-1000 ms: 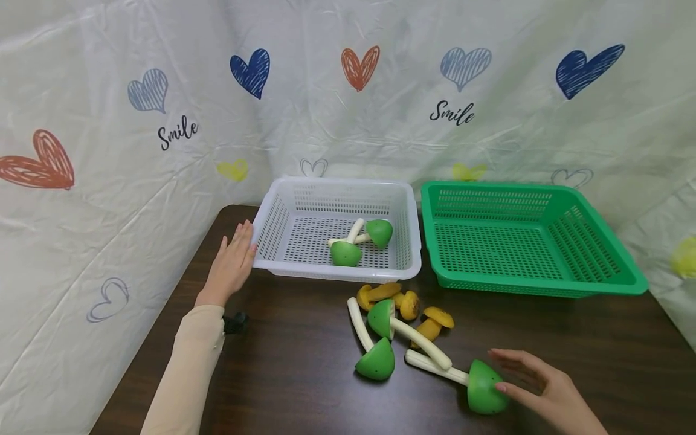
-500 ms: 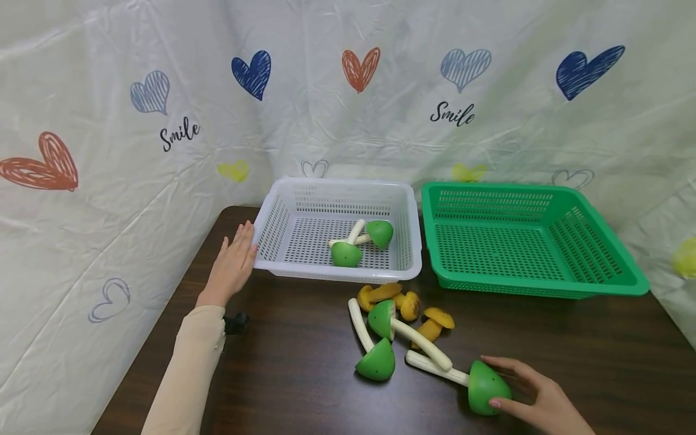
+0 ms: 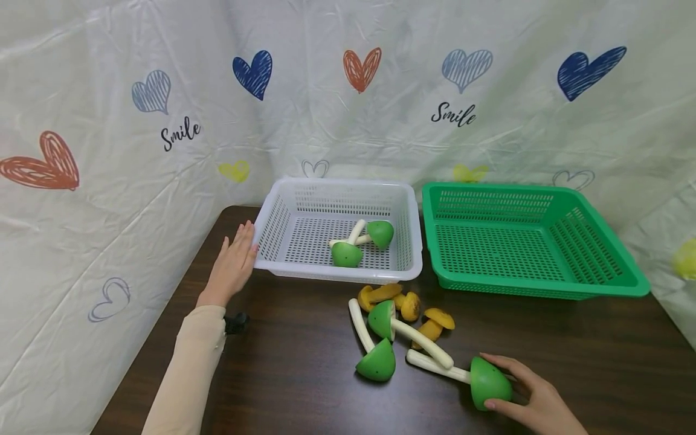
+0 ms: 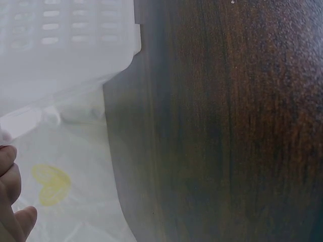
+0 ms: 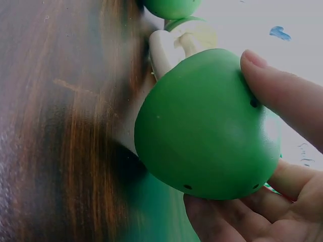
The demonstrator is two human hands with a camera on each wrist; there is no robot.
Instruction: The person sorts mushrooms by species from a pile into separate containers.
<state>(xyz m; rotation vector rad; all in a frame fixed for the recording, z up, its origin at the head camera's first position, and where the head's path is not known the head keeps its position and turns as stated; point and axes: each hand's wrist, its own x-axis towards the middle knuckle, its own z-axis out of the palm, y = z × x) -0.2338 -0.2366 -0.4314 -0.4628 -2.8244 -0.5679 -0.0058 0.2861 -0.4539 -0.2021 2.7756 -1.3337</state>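
My right hand (image 3: 535,396) holds the cap of a green-capped toy mushroom (image 3: 488,380) at the front right, thumb on one side and fingers on the other. Its white stem points left under the stem of a second green-capped mushroom (image 3: 382,320). In the right wrist view the green cap (image 5: 207,126) fills the middle, between thumb and fingers. My left hand (image 3: 231,266) lies with straight fingers along the left side of the white basket (image 3: 337,272). Another green-capped mushroom (image 3: 377,360) lies left of the held one.
Several small yellow mushrooms (image 3: 435,317) lie just in front of the baskets. Two green-capped mushrooms (image 3: 346,254) are inside the white basket. To its right stands a green basket (image 3: 544,289) with nothing in it. A patterned cloth (image 3: 348,121) hangs behind the dark table (image 3: 293,362).
My right hand has moved slightly left and its thumb and fingers have come round the green cap. The cap has shifted up a little. My left hand has stayed at the white basket.
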